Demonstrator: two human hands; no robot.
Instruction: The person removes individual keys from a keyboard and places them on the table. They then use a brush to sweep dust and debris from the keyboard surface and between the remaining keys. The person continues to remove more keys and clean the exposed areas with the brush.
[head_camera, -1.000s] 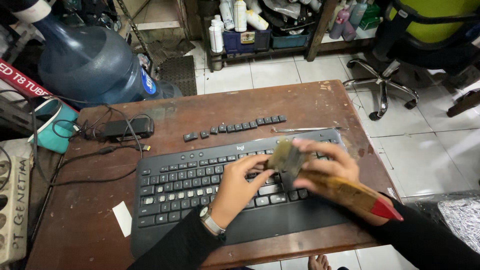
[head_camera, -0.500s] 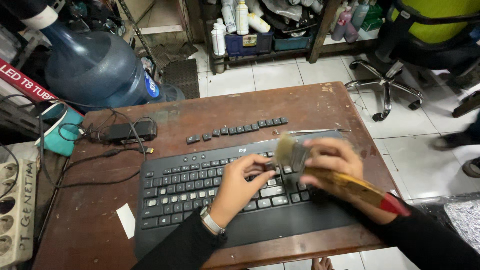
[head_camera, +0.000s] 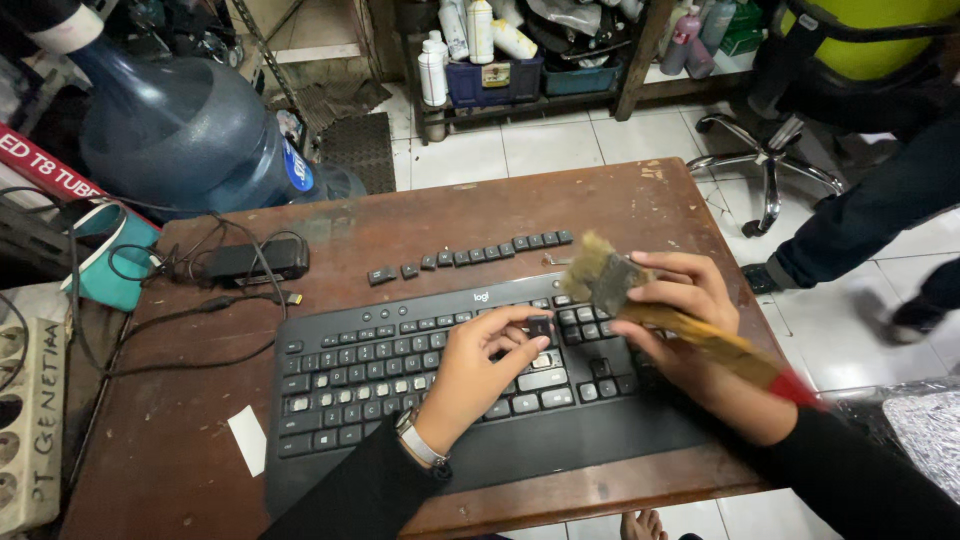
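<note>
Right hand wrapped around a paintbrush, raised above the keyboard's right end near the counter's right edge; bristles worn and tan, wooden handle with red tip pointing toward the person. Left hand, fingers curled, pinches a loose black key over the keyboard's middle. Row of removed keys lies behind on bare counter.

Even, soft indoor light — no harsh glare

Faint shadows are cast beneath the hands onto the keyboard; the brush and right hand are smeared by motion blur — straight lines are bowed towards the frame's corners.
</note>
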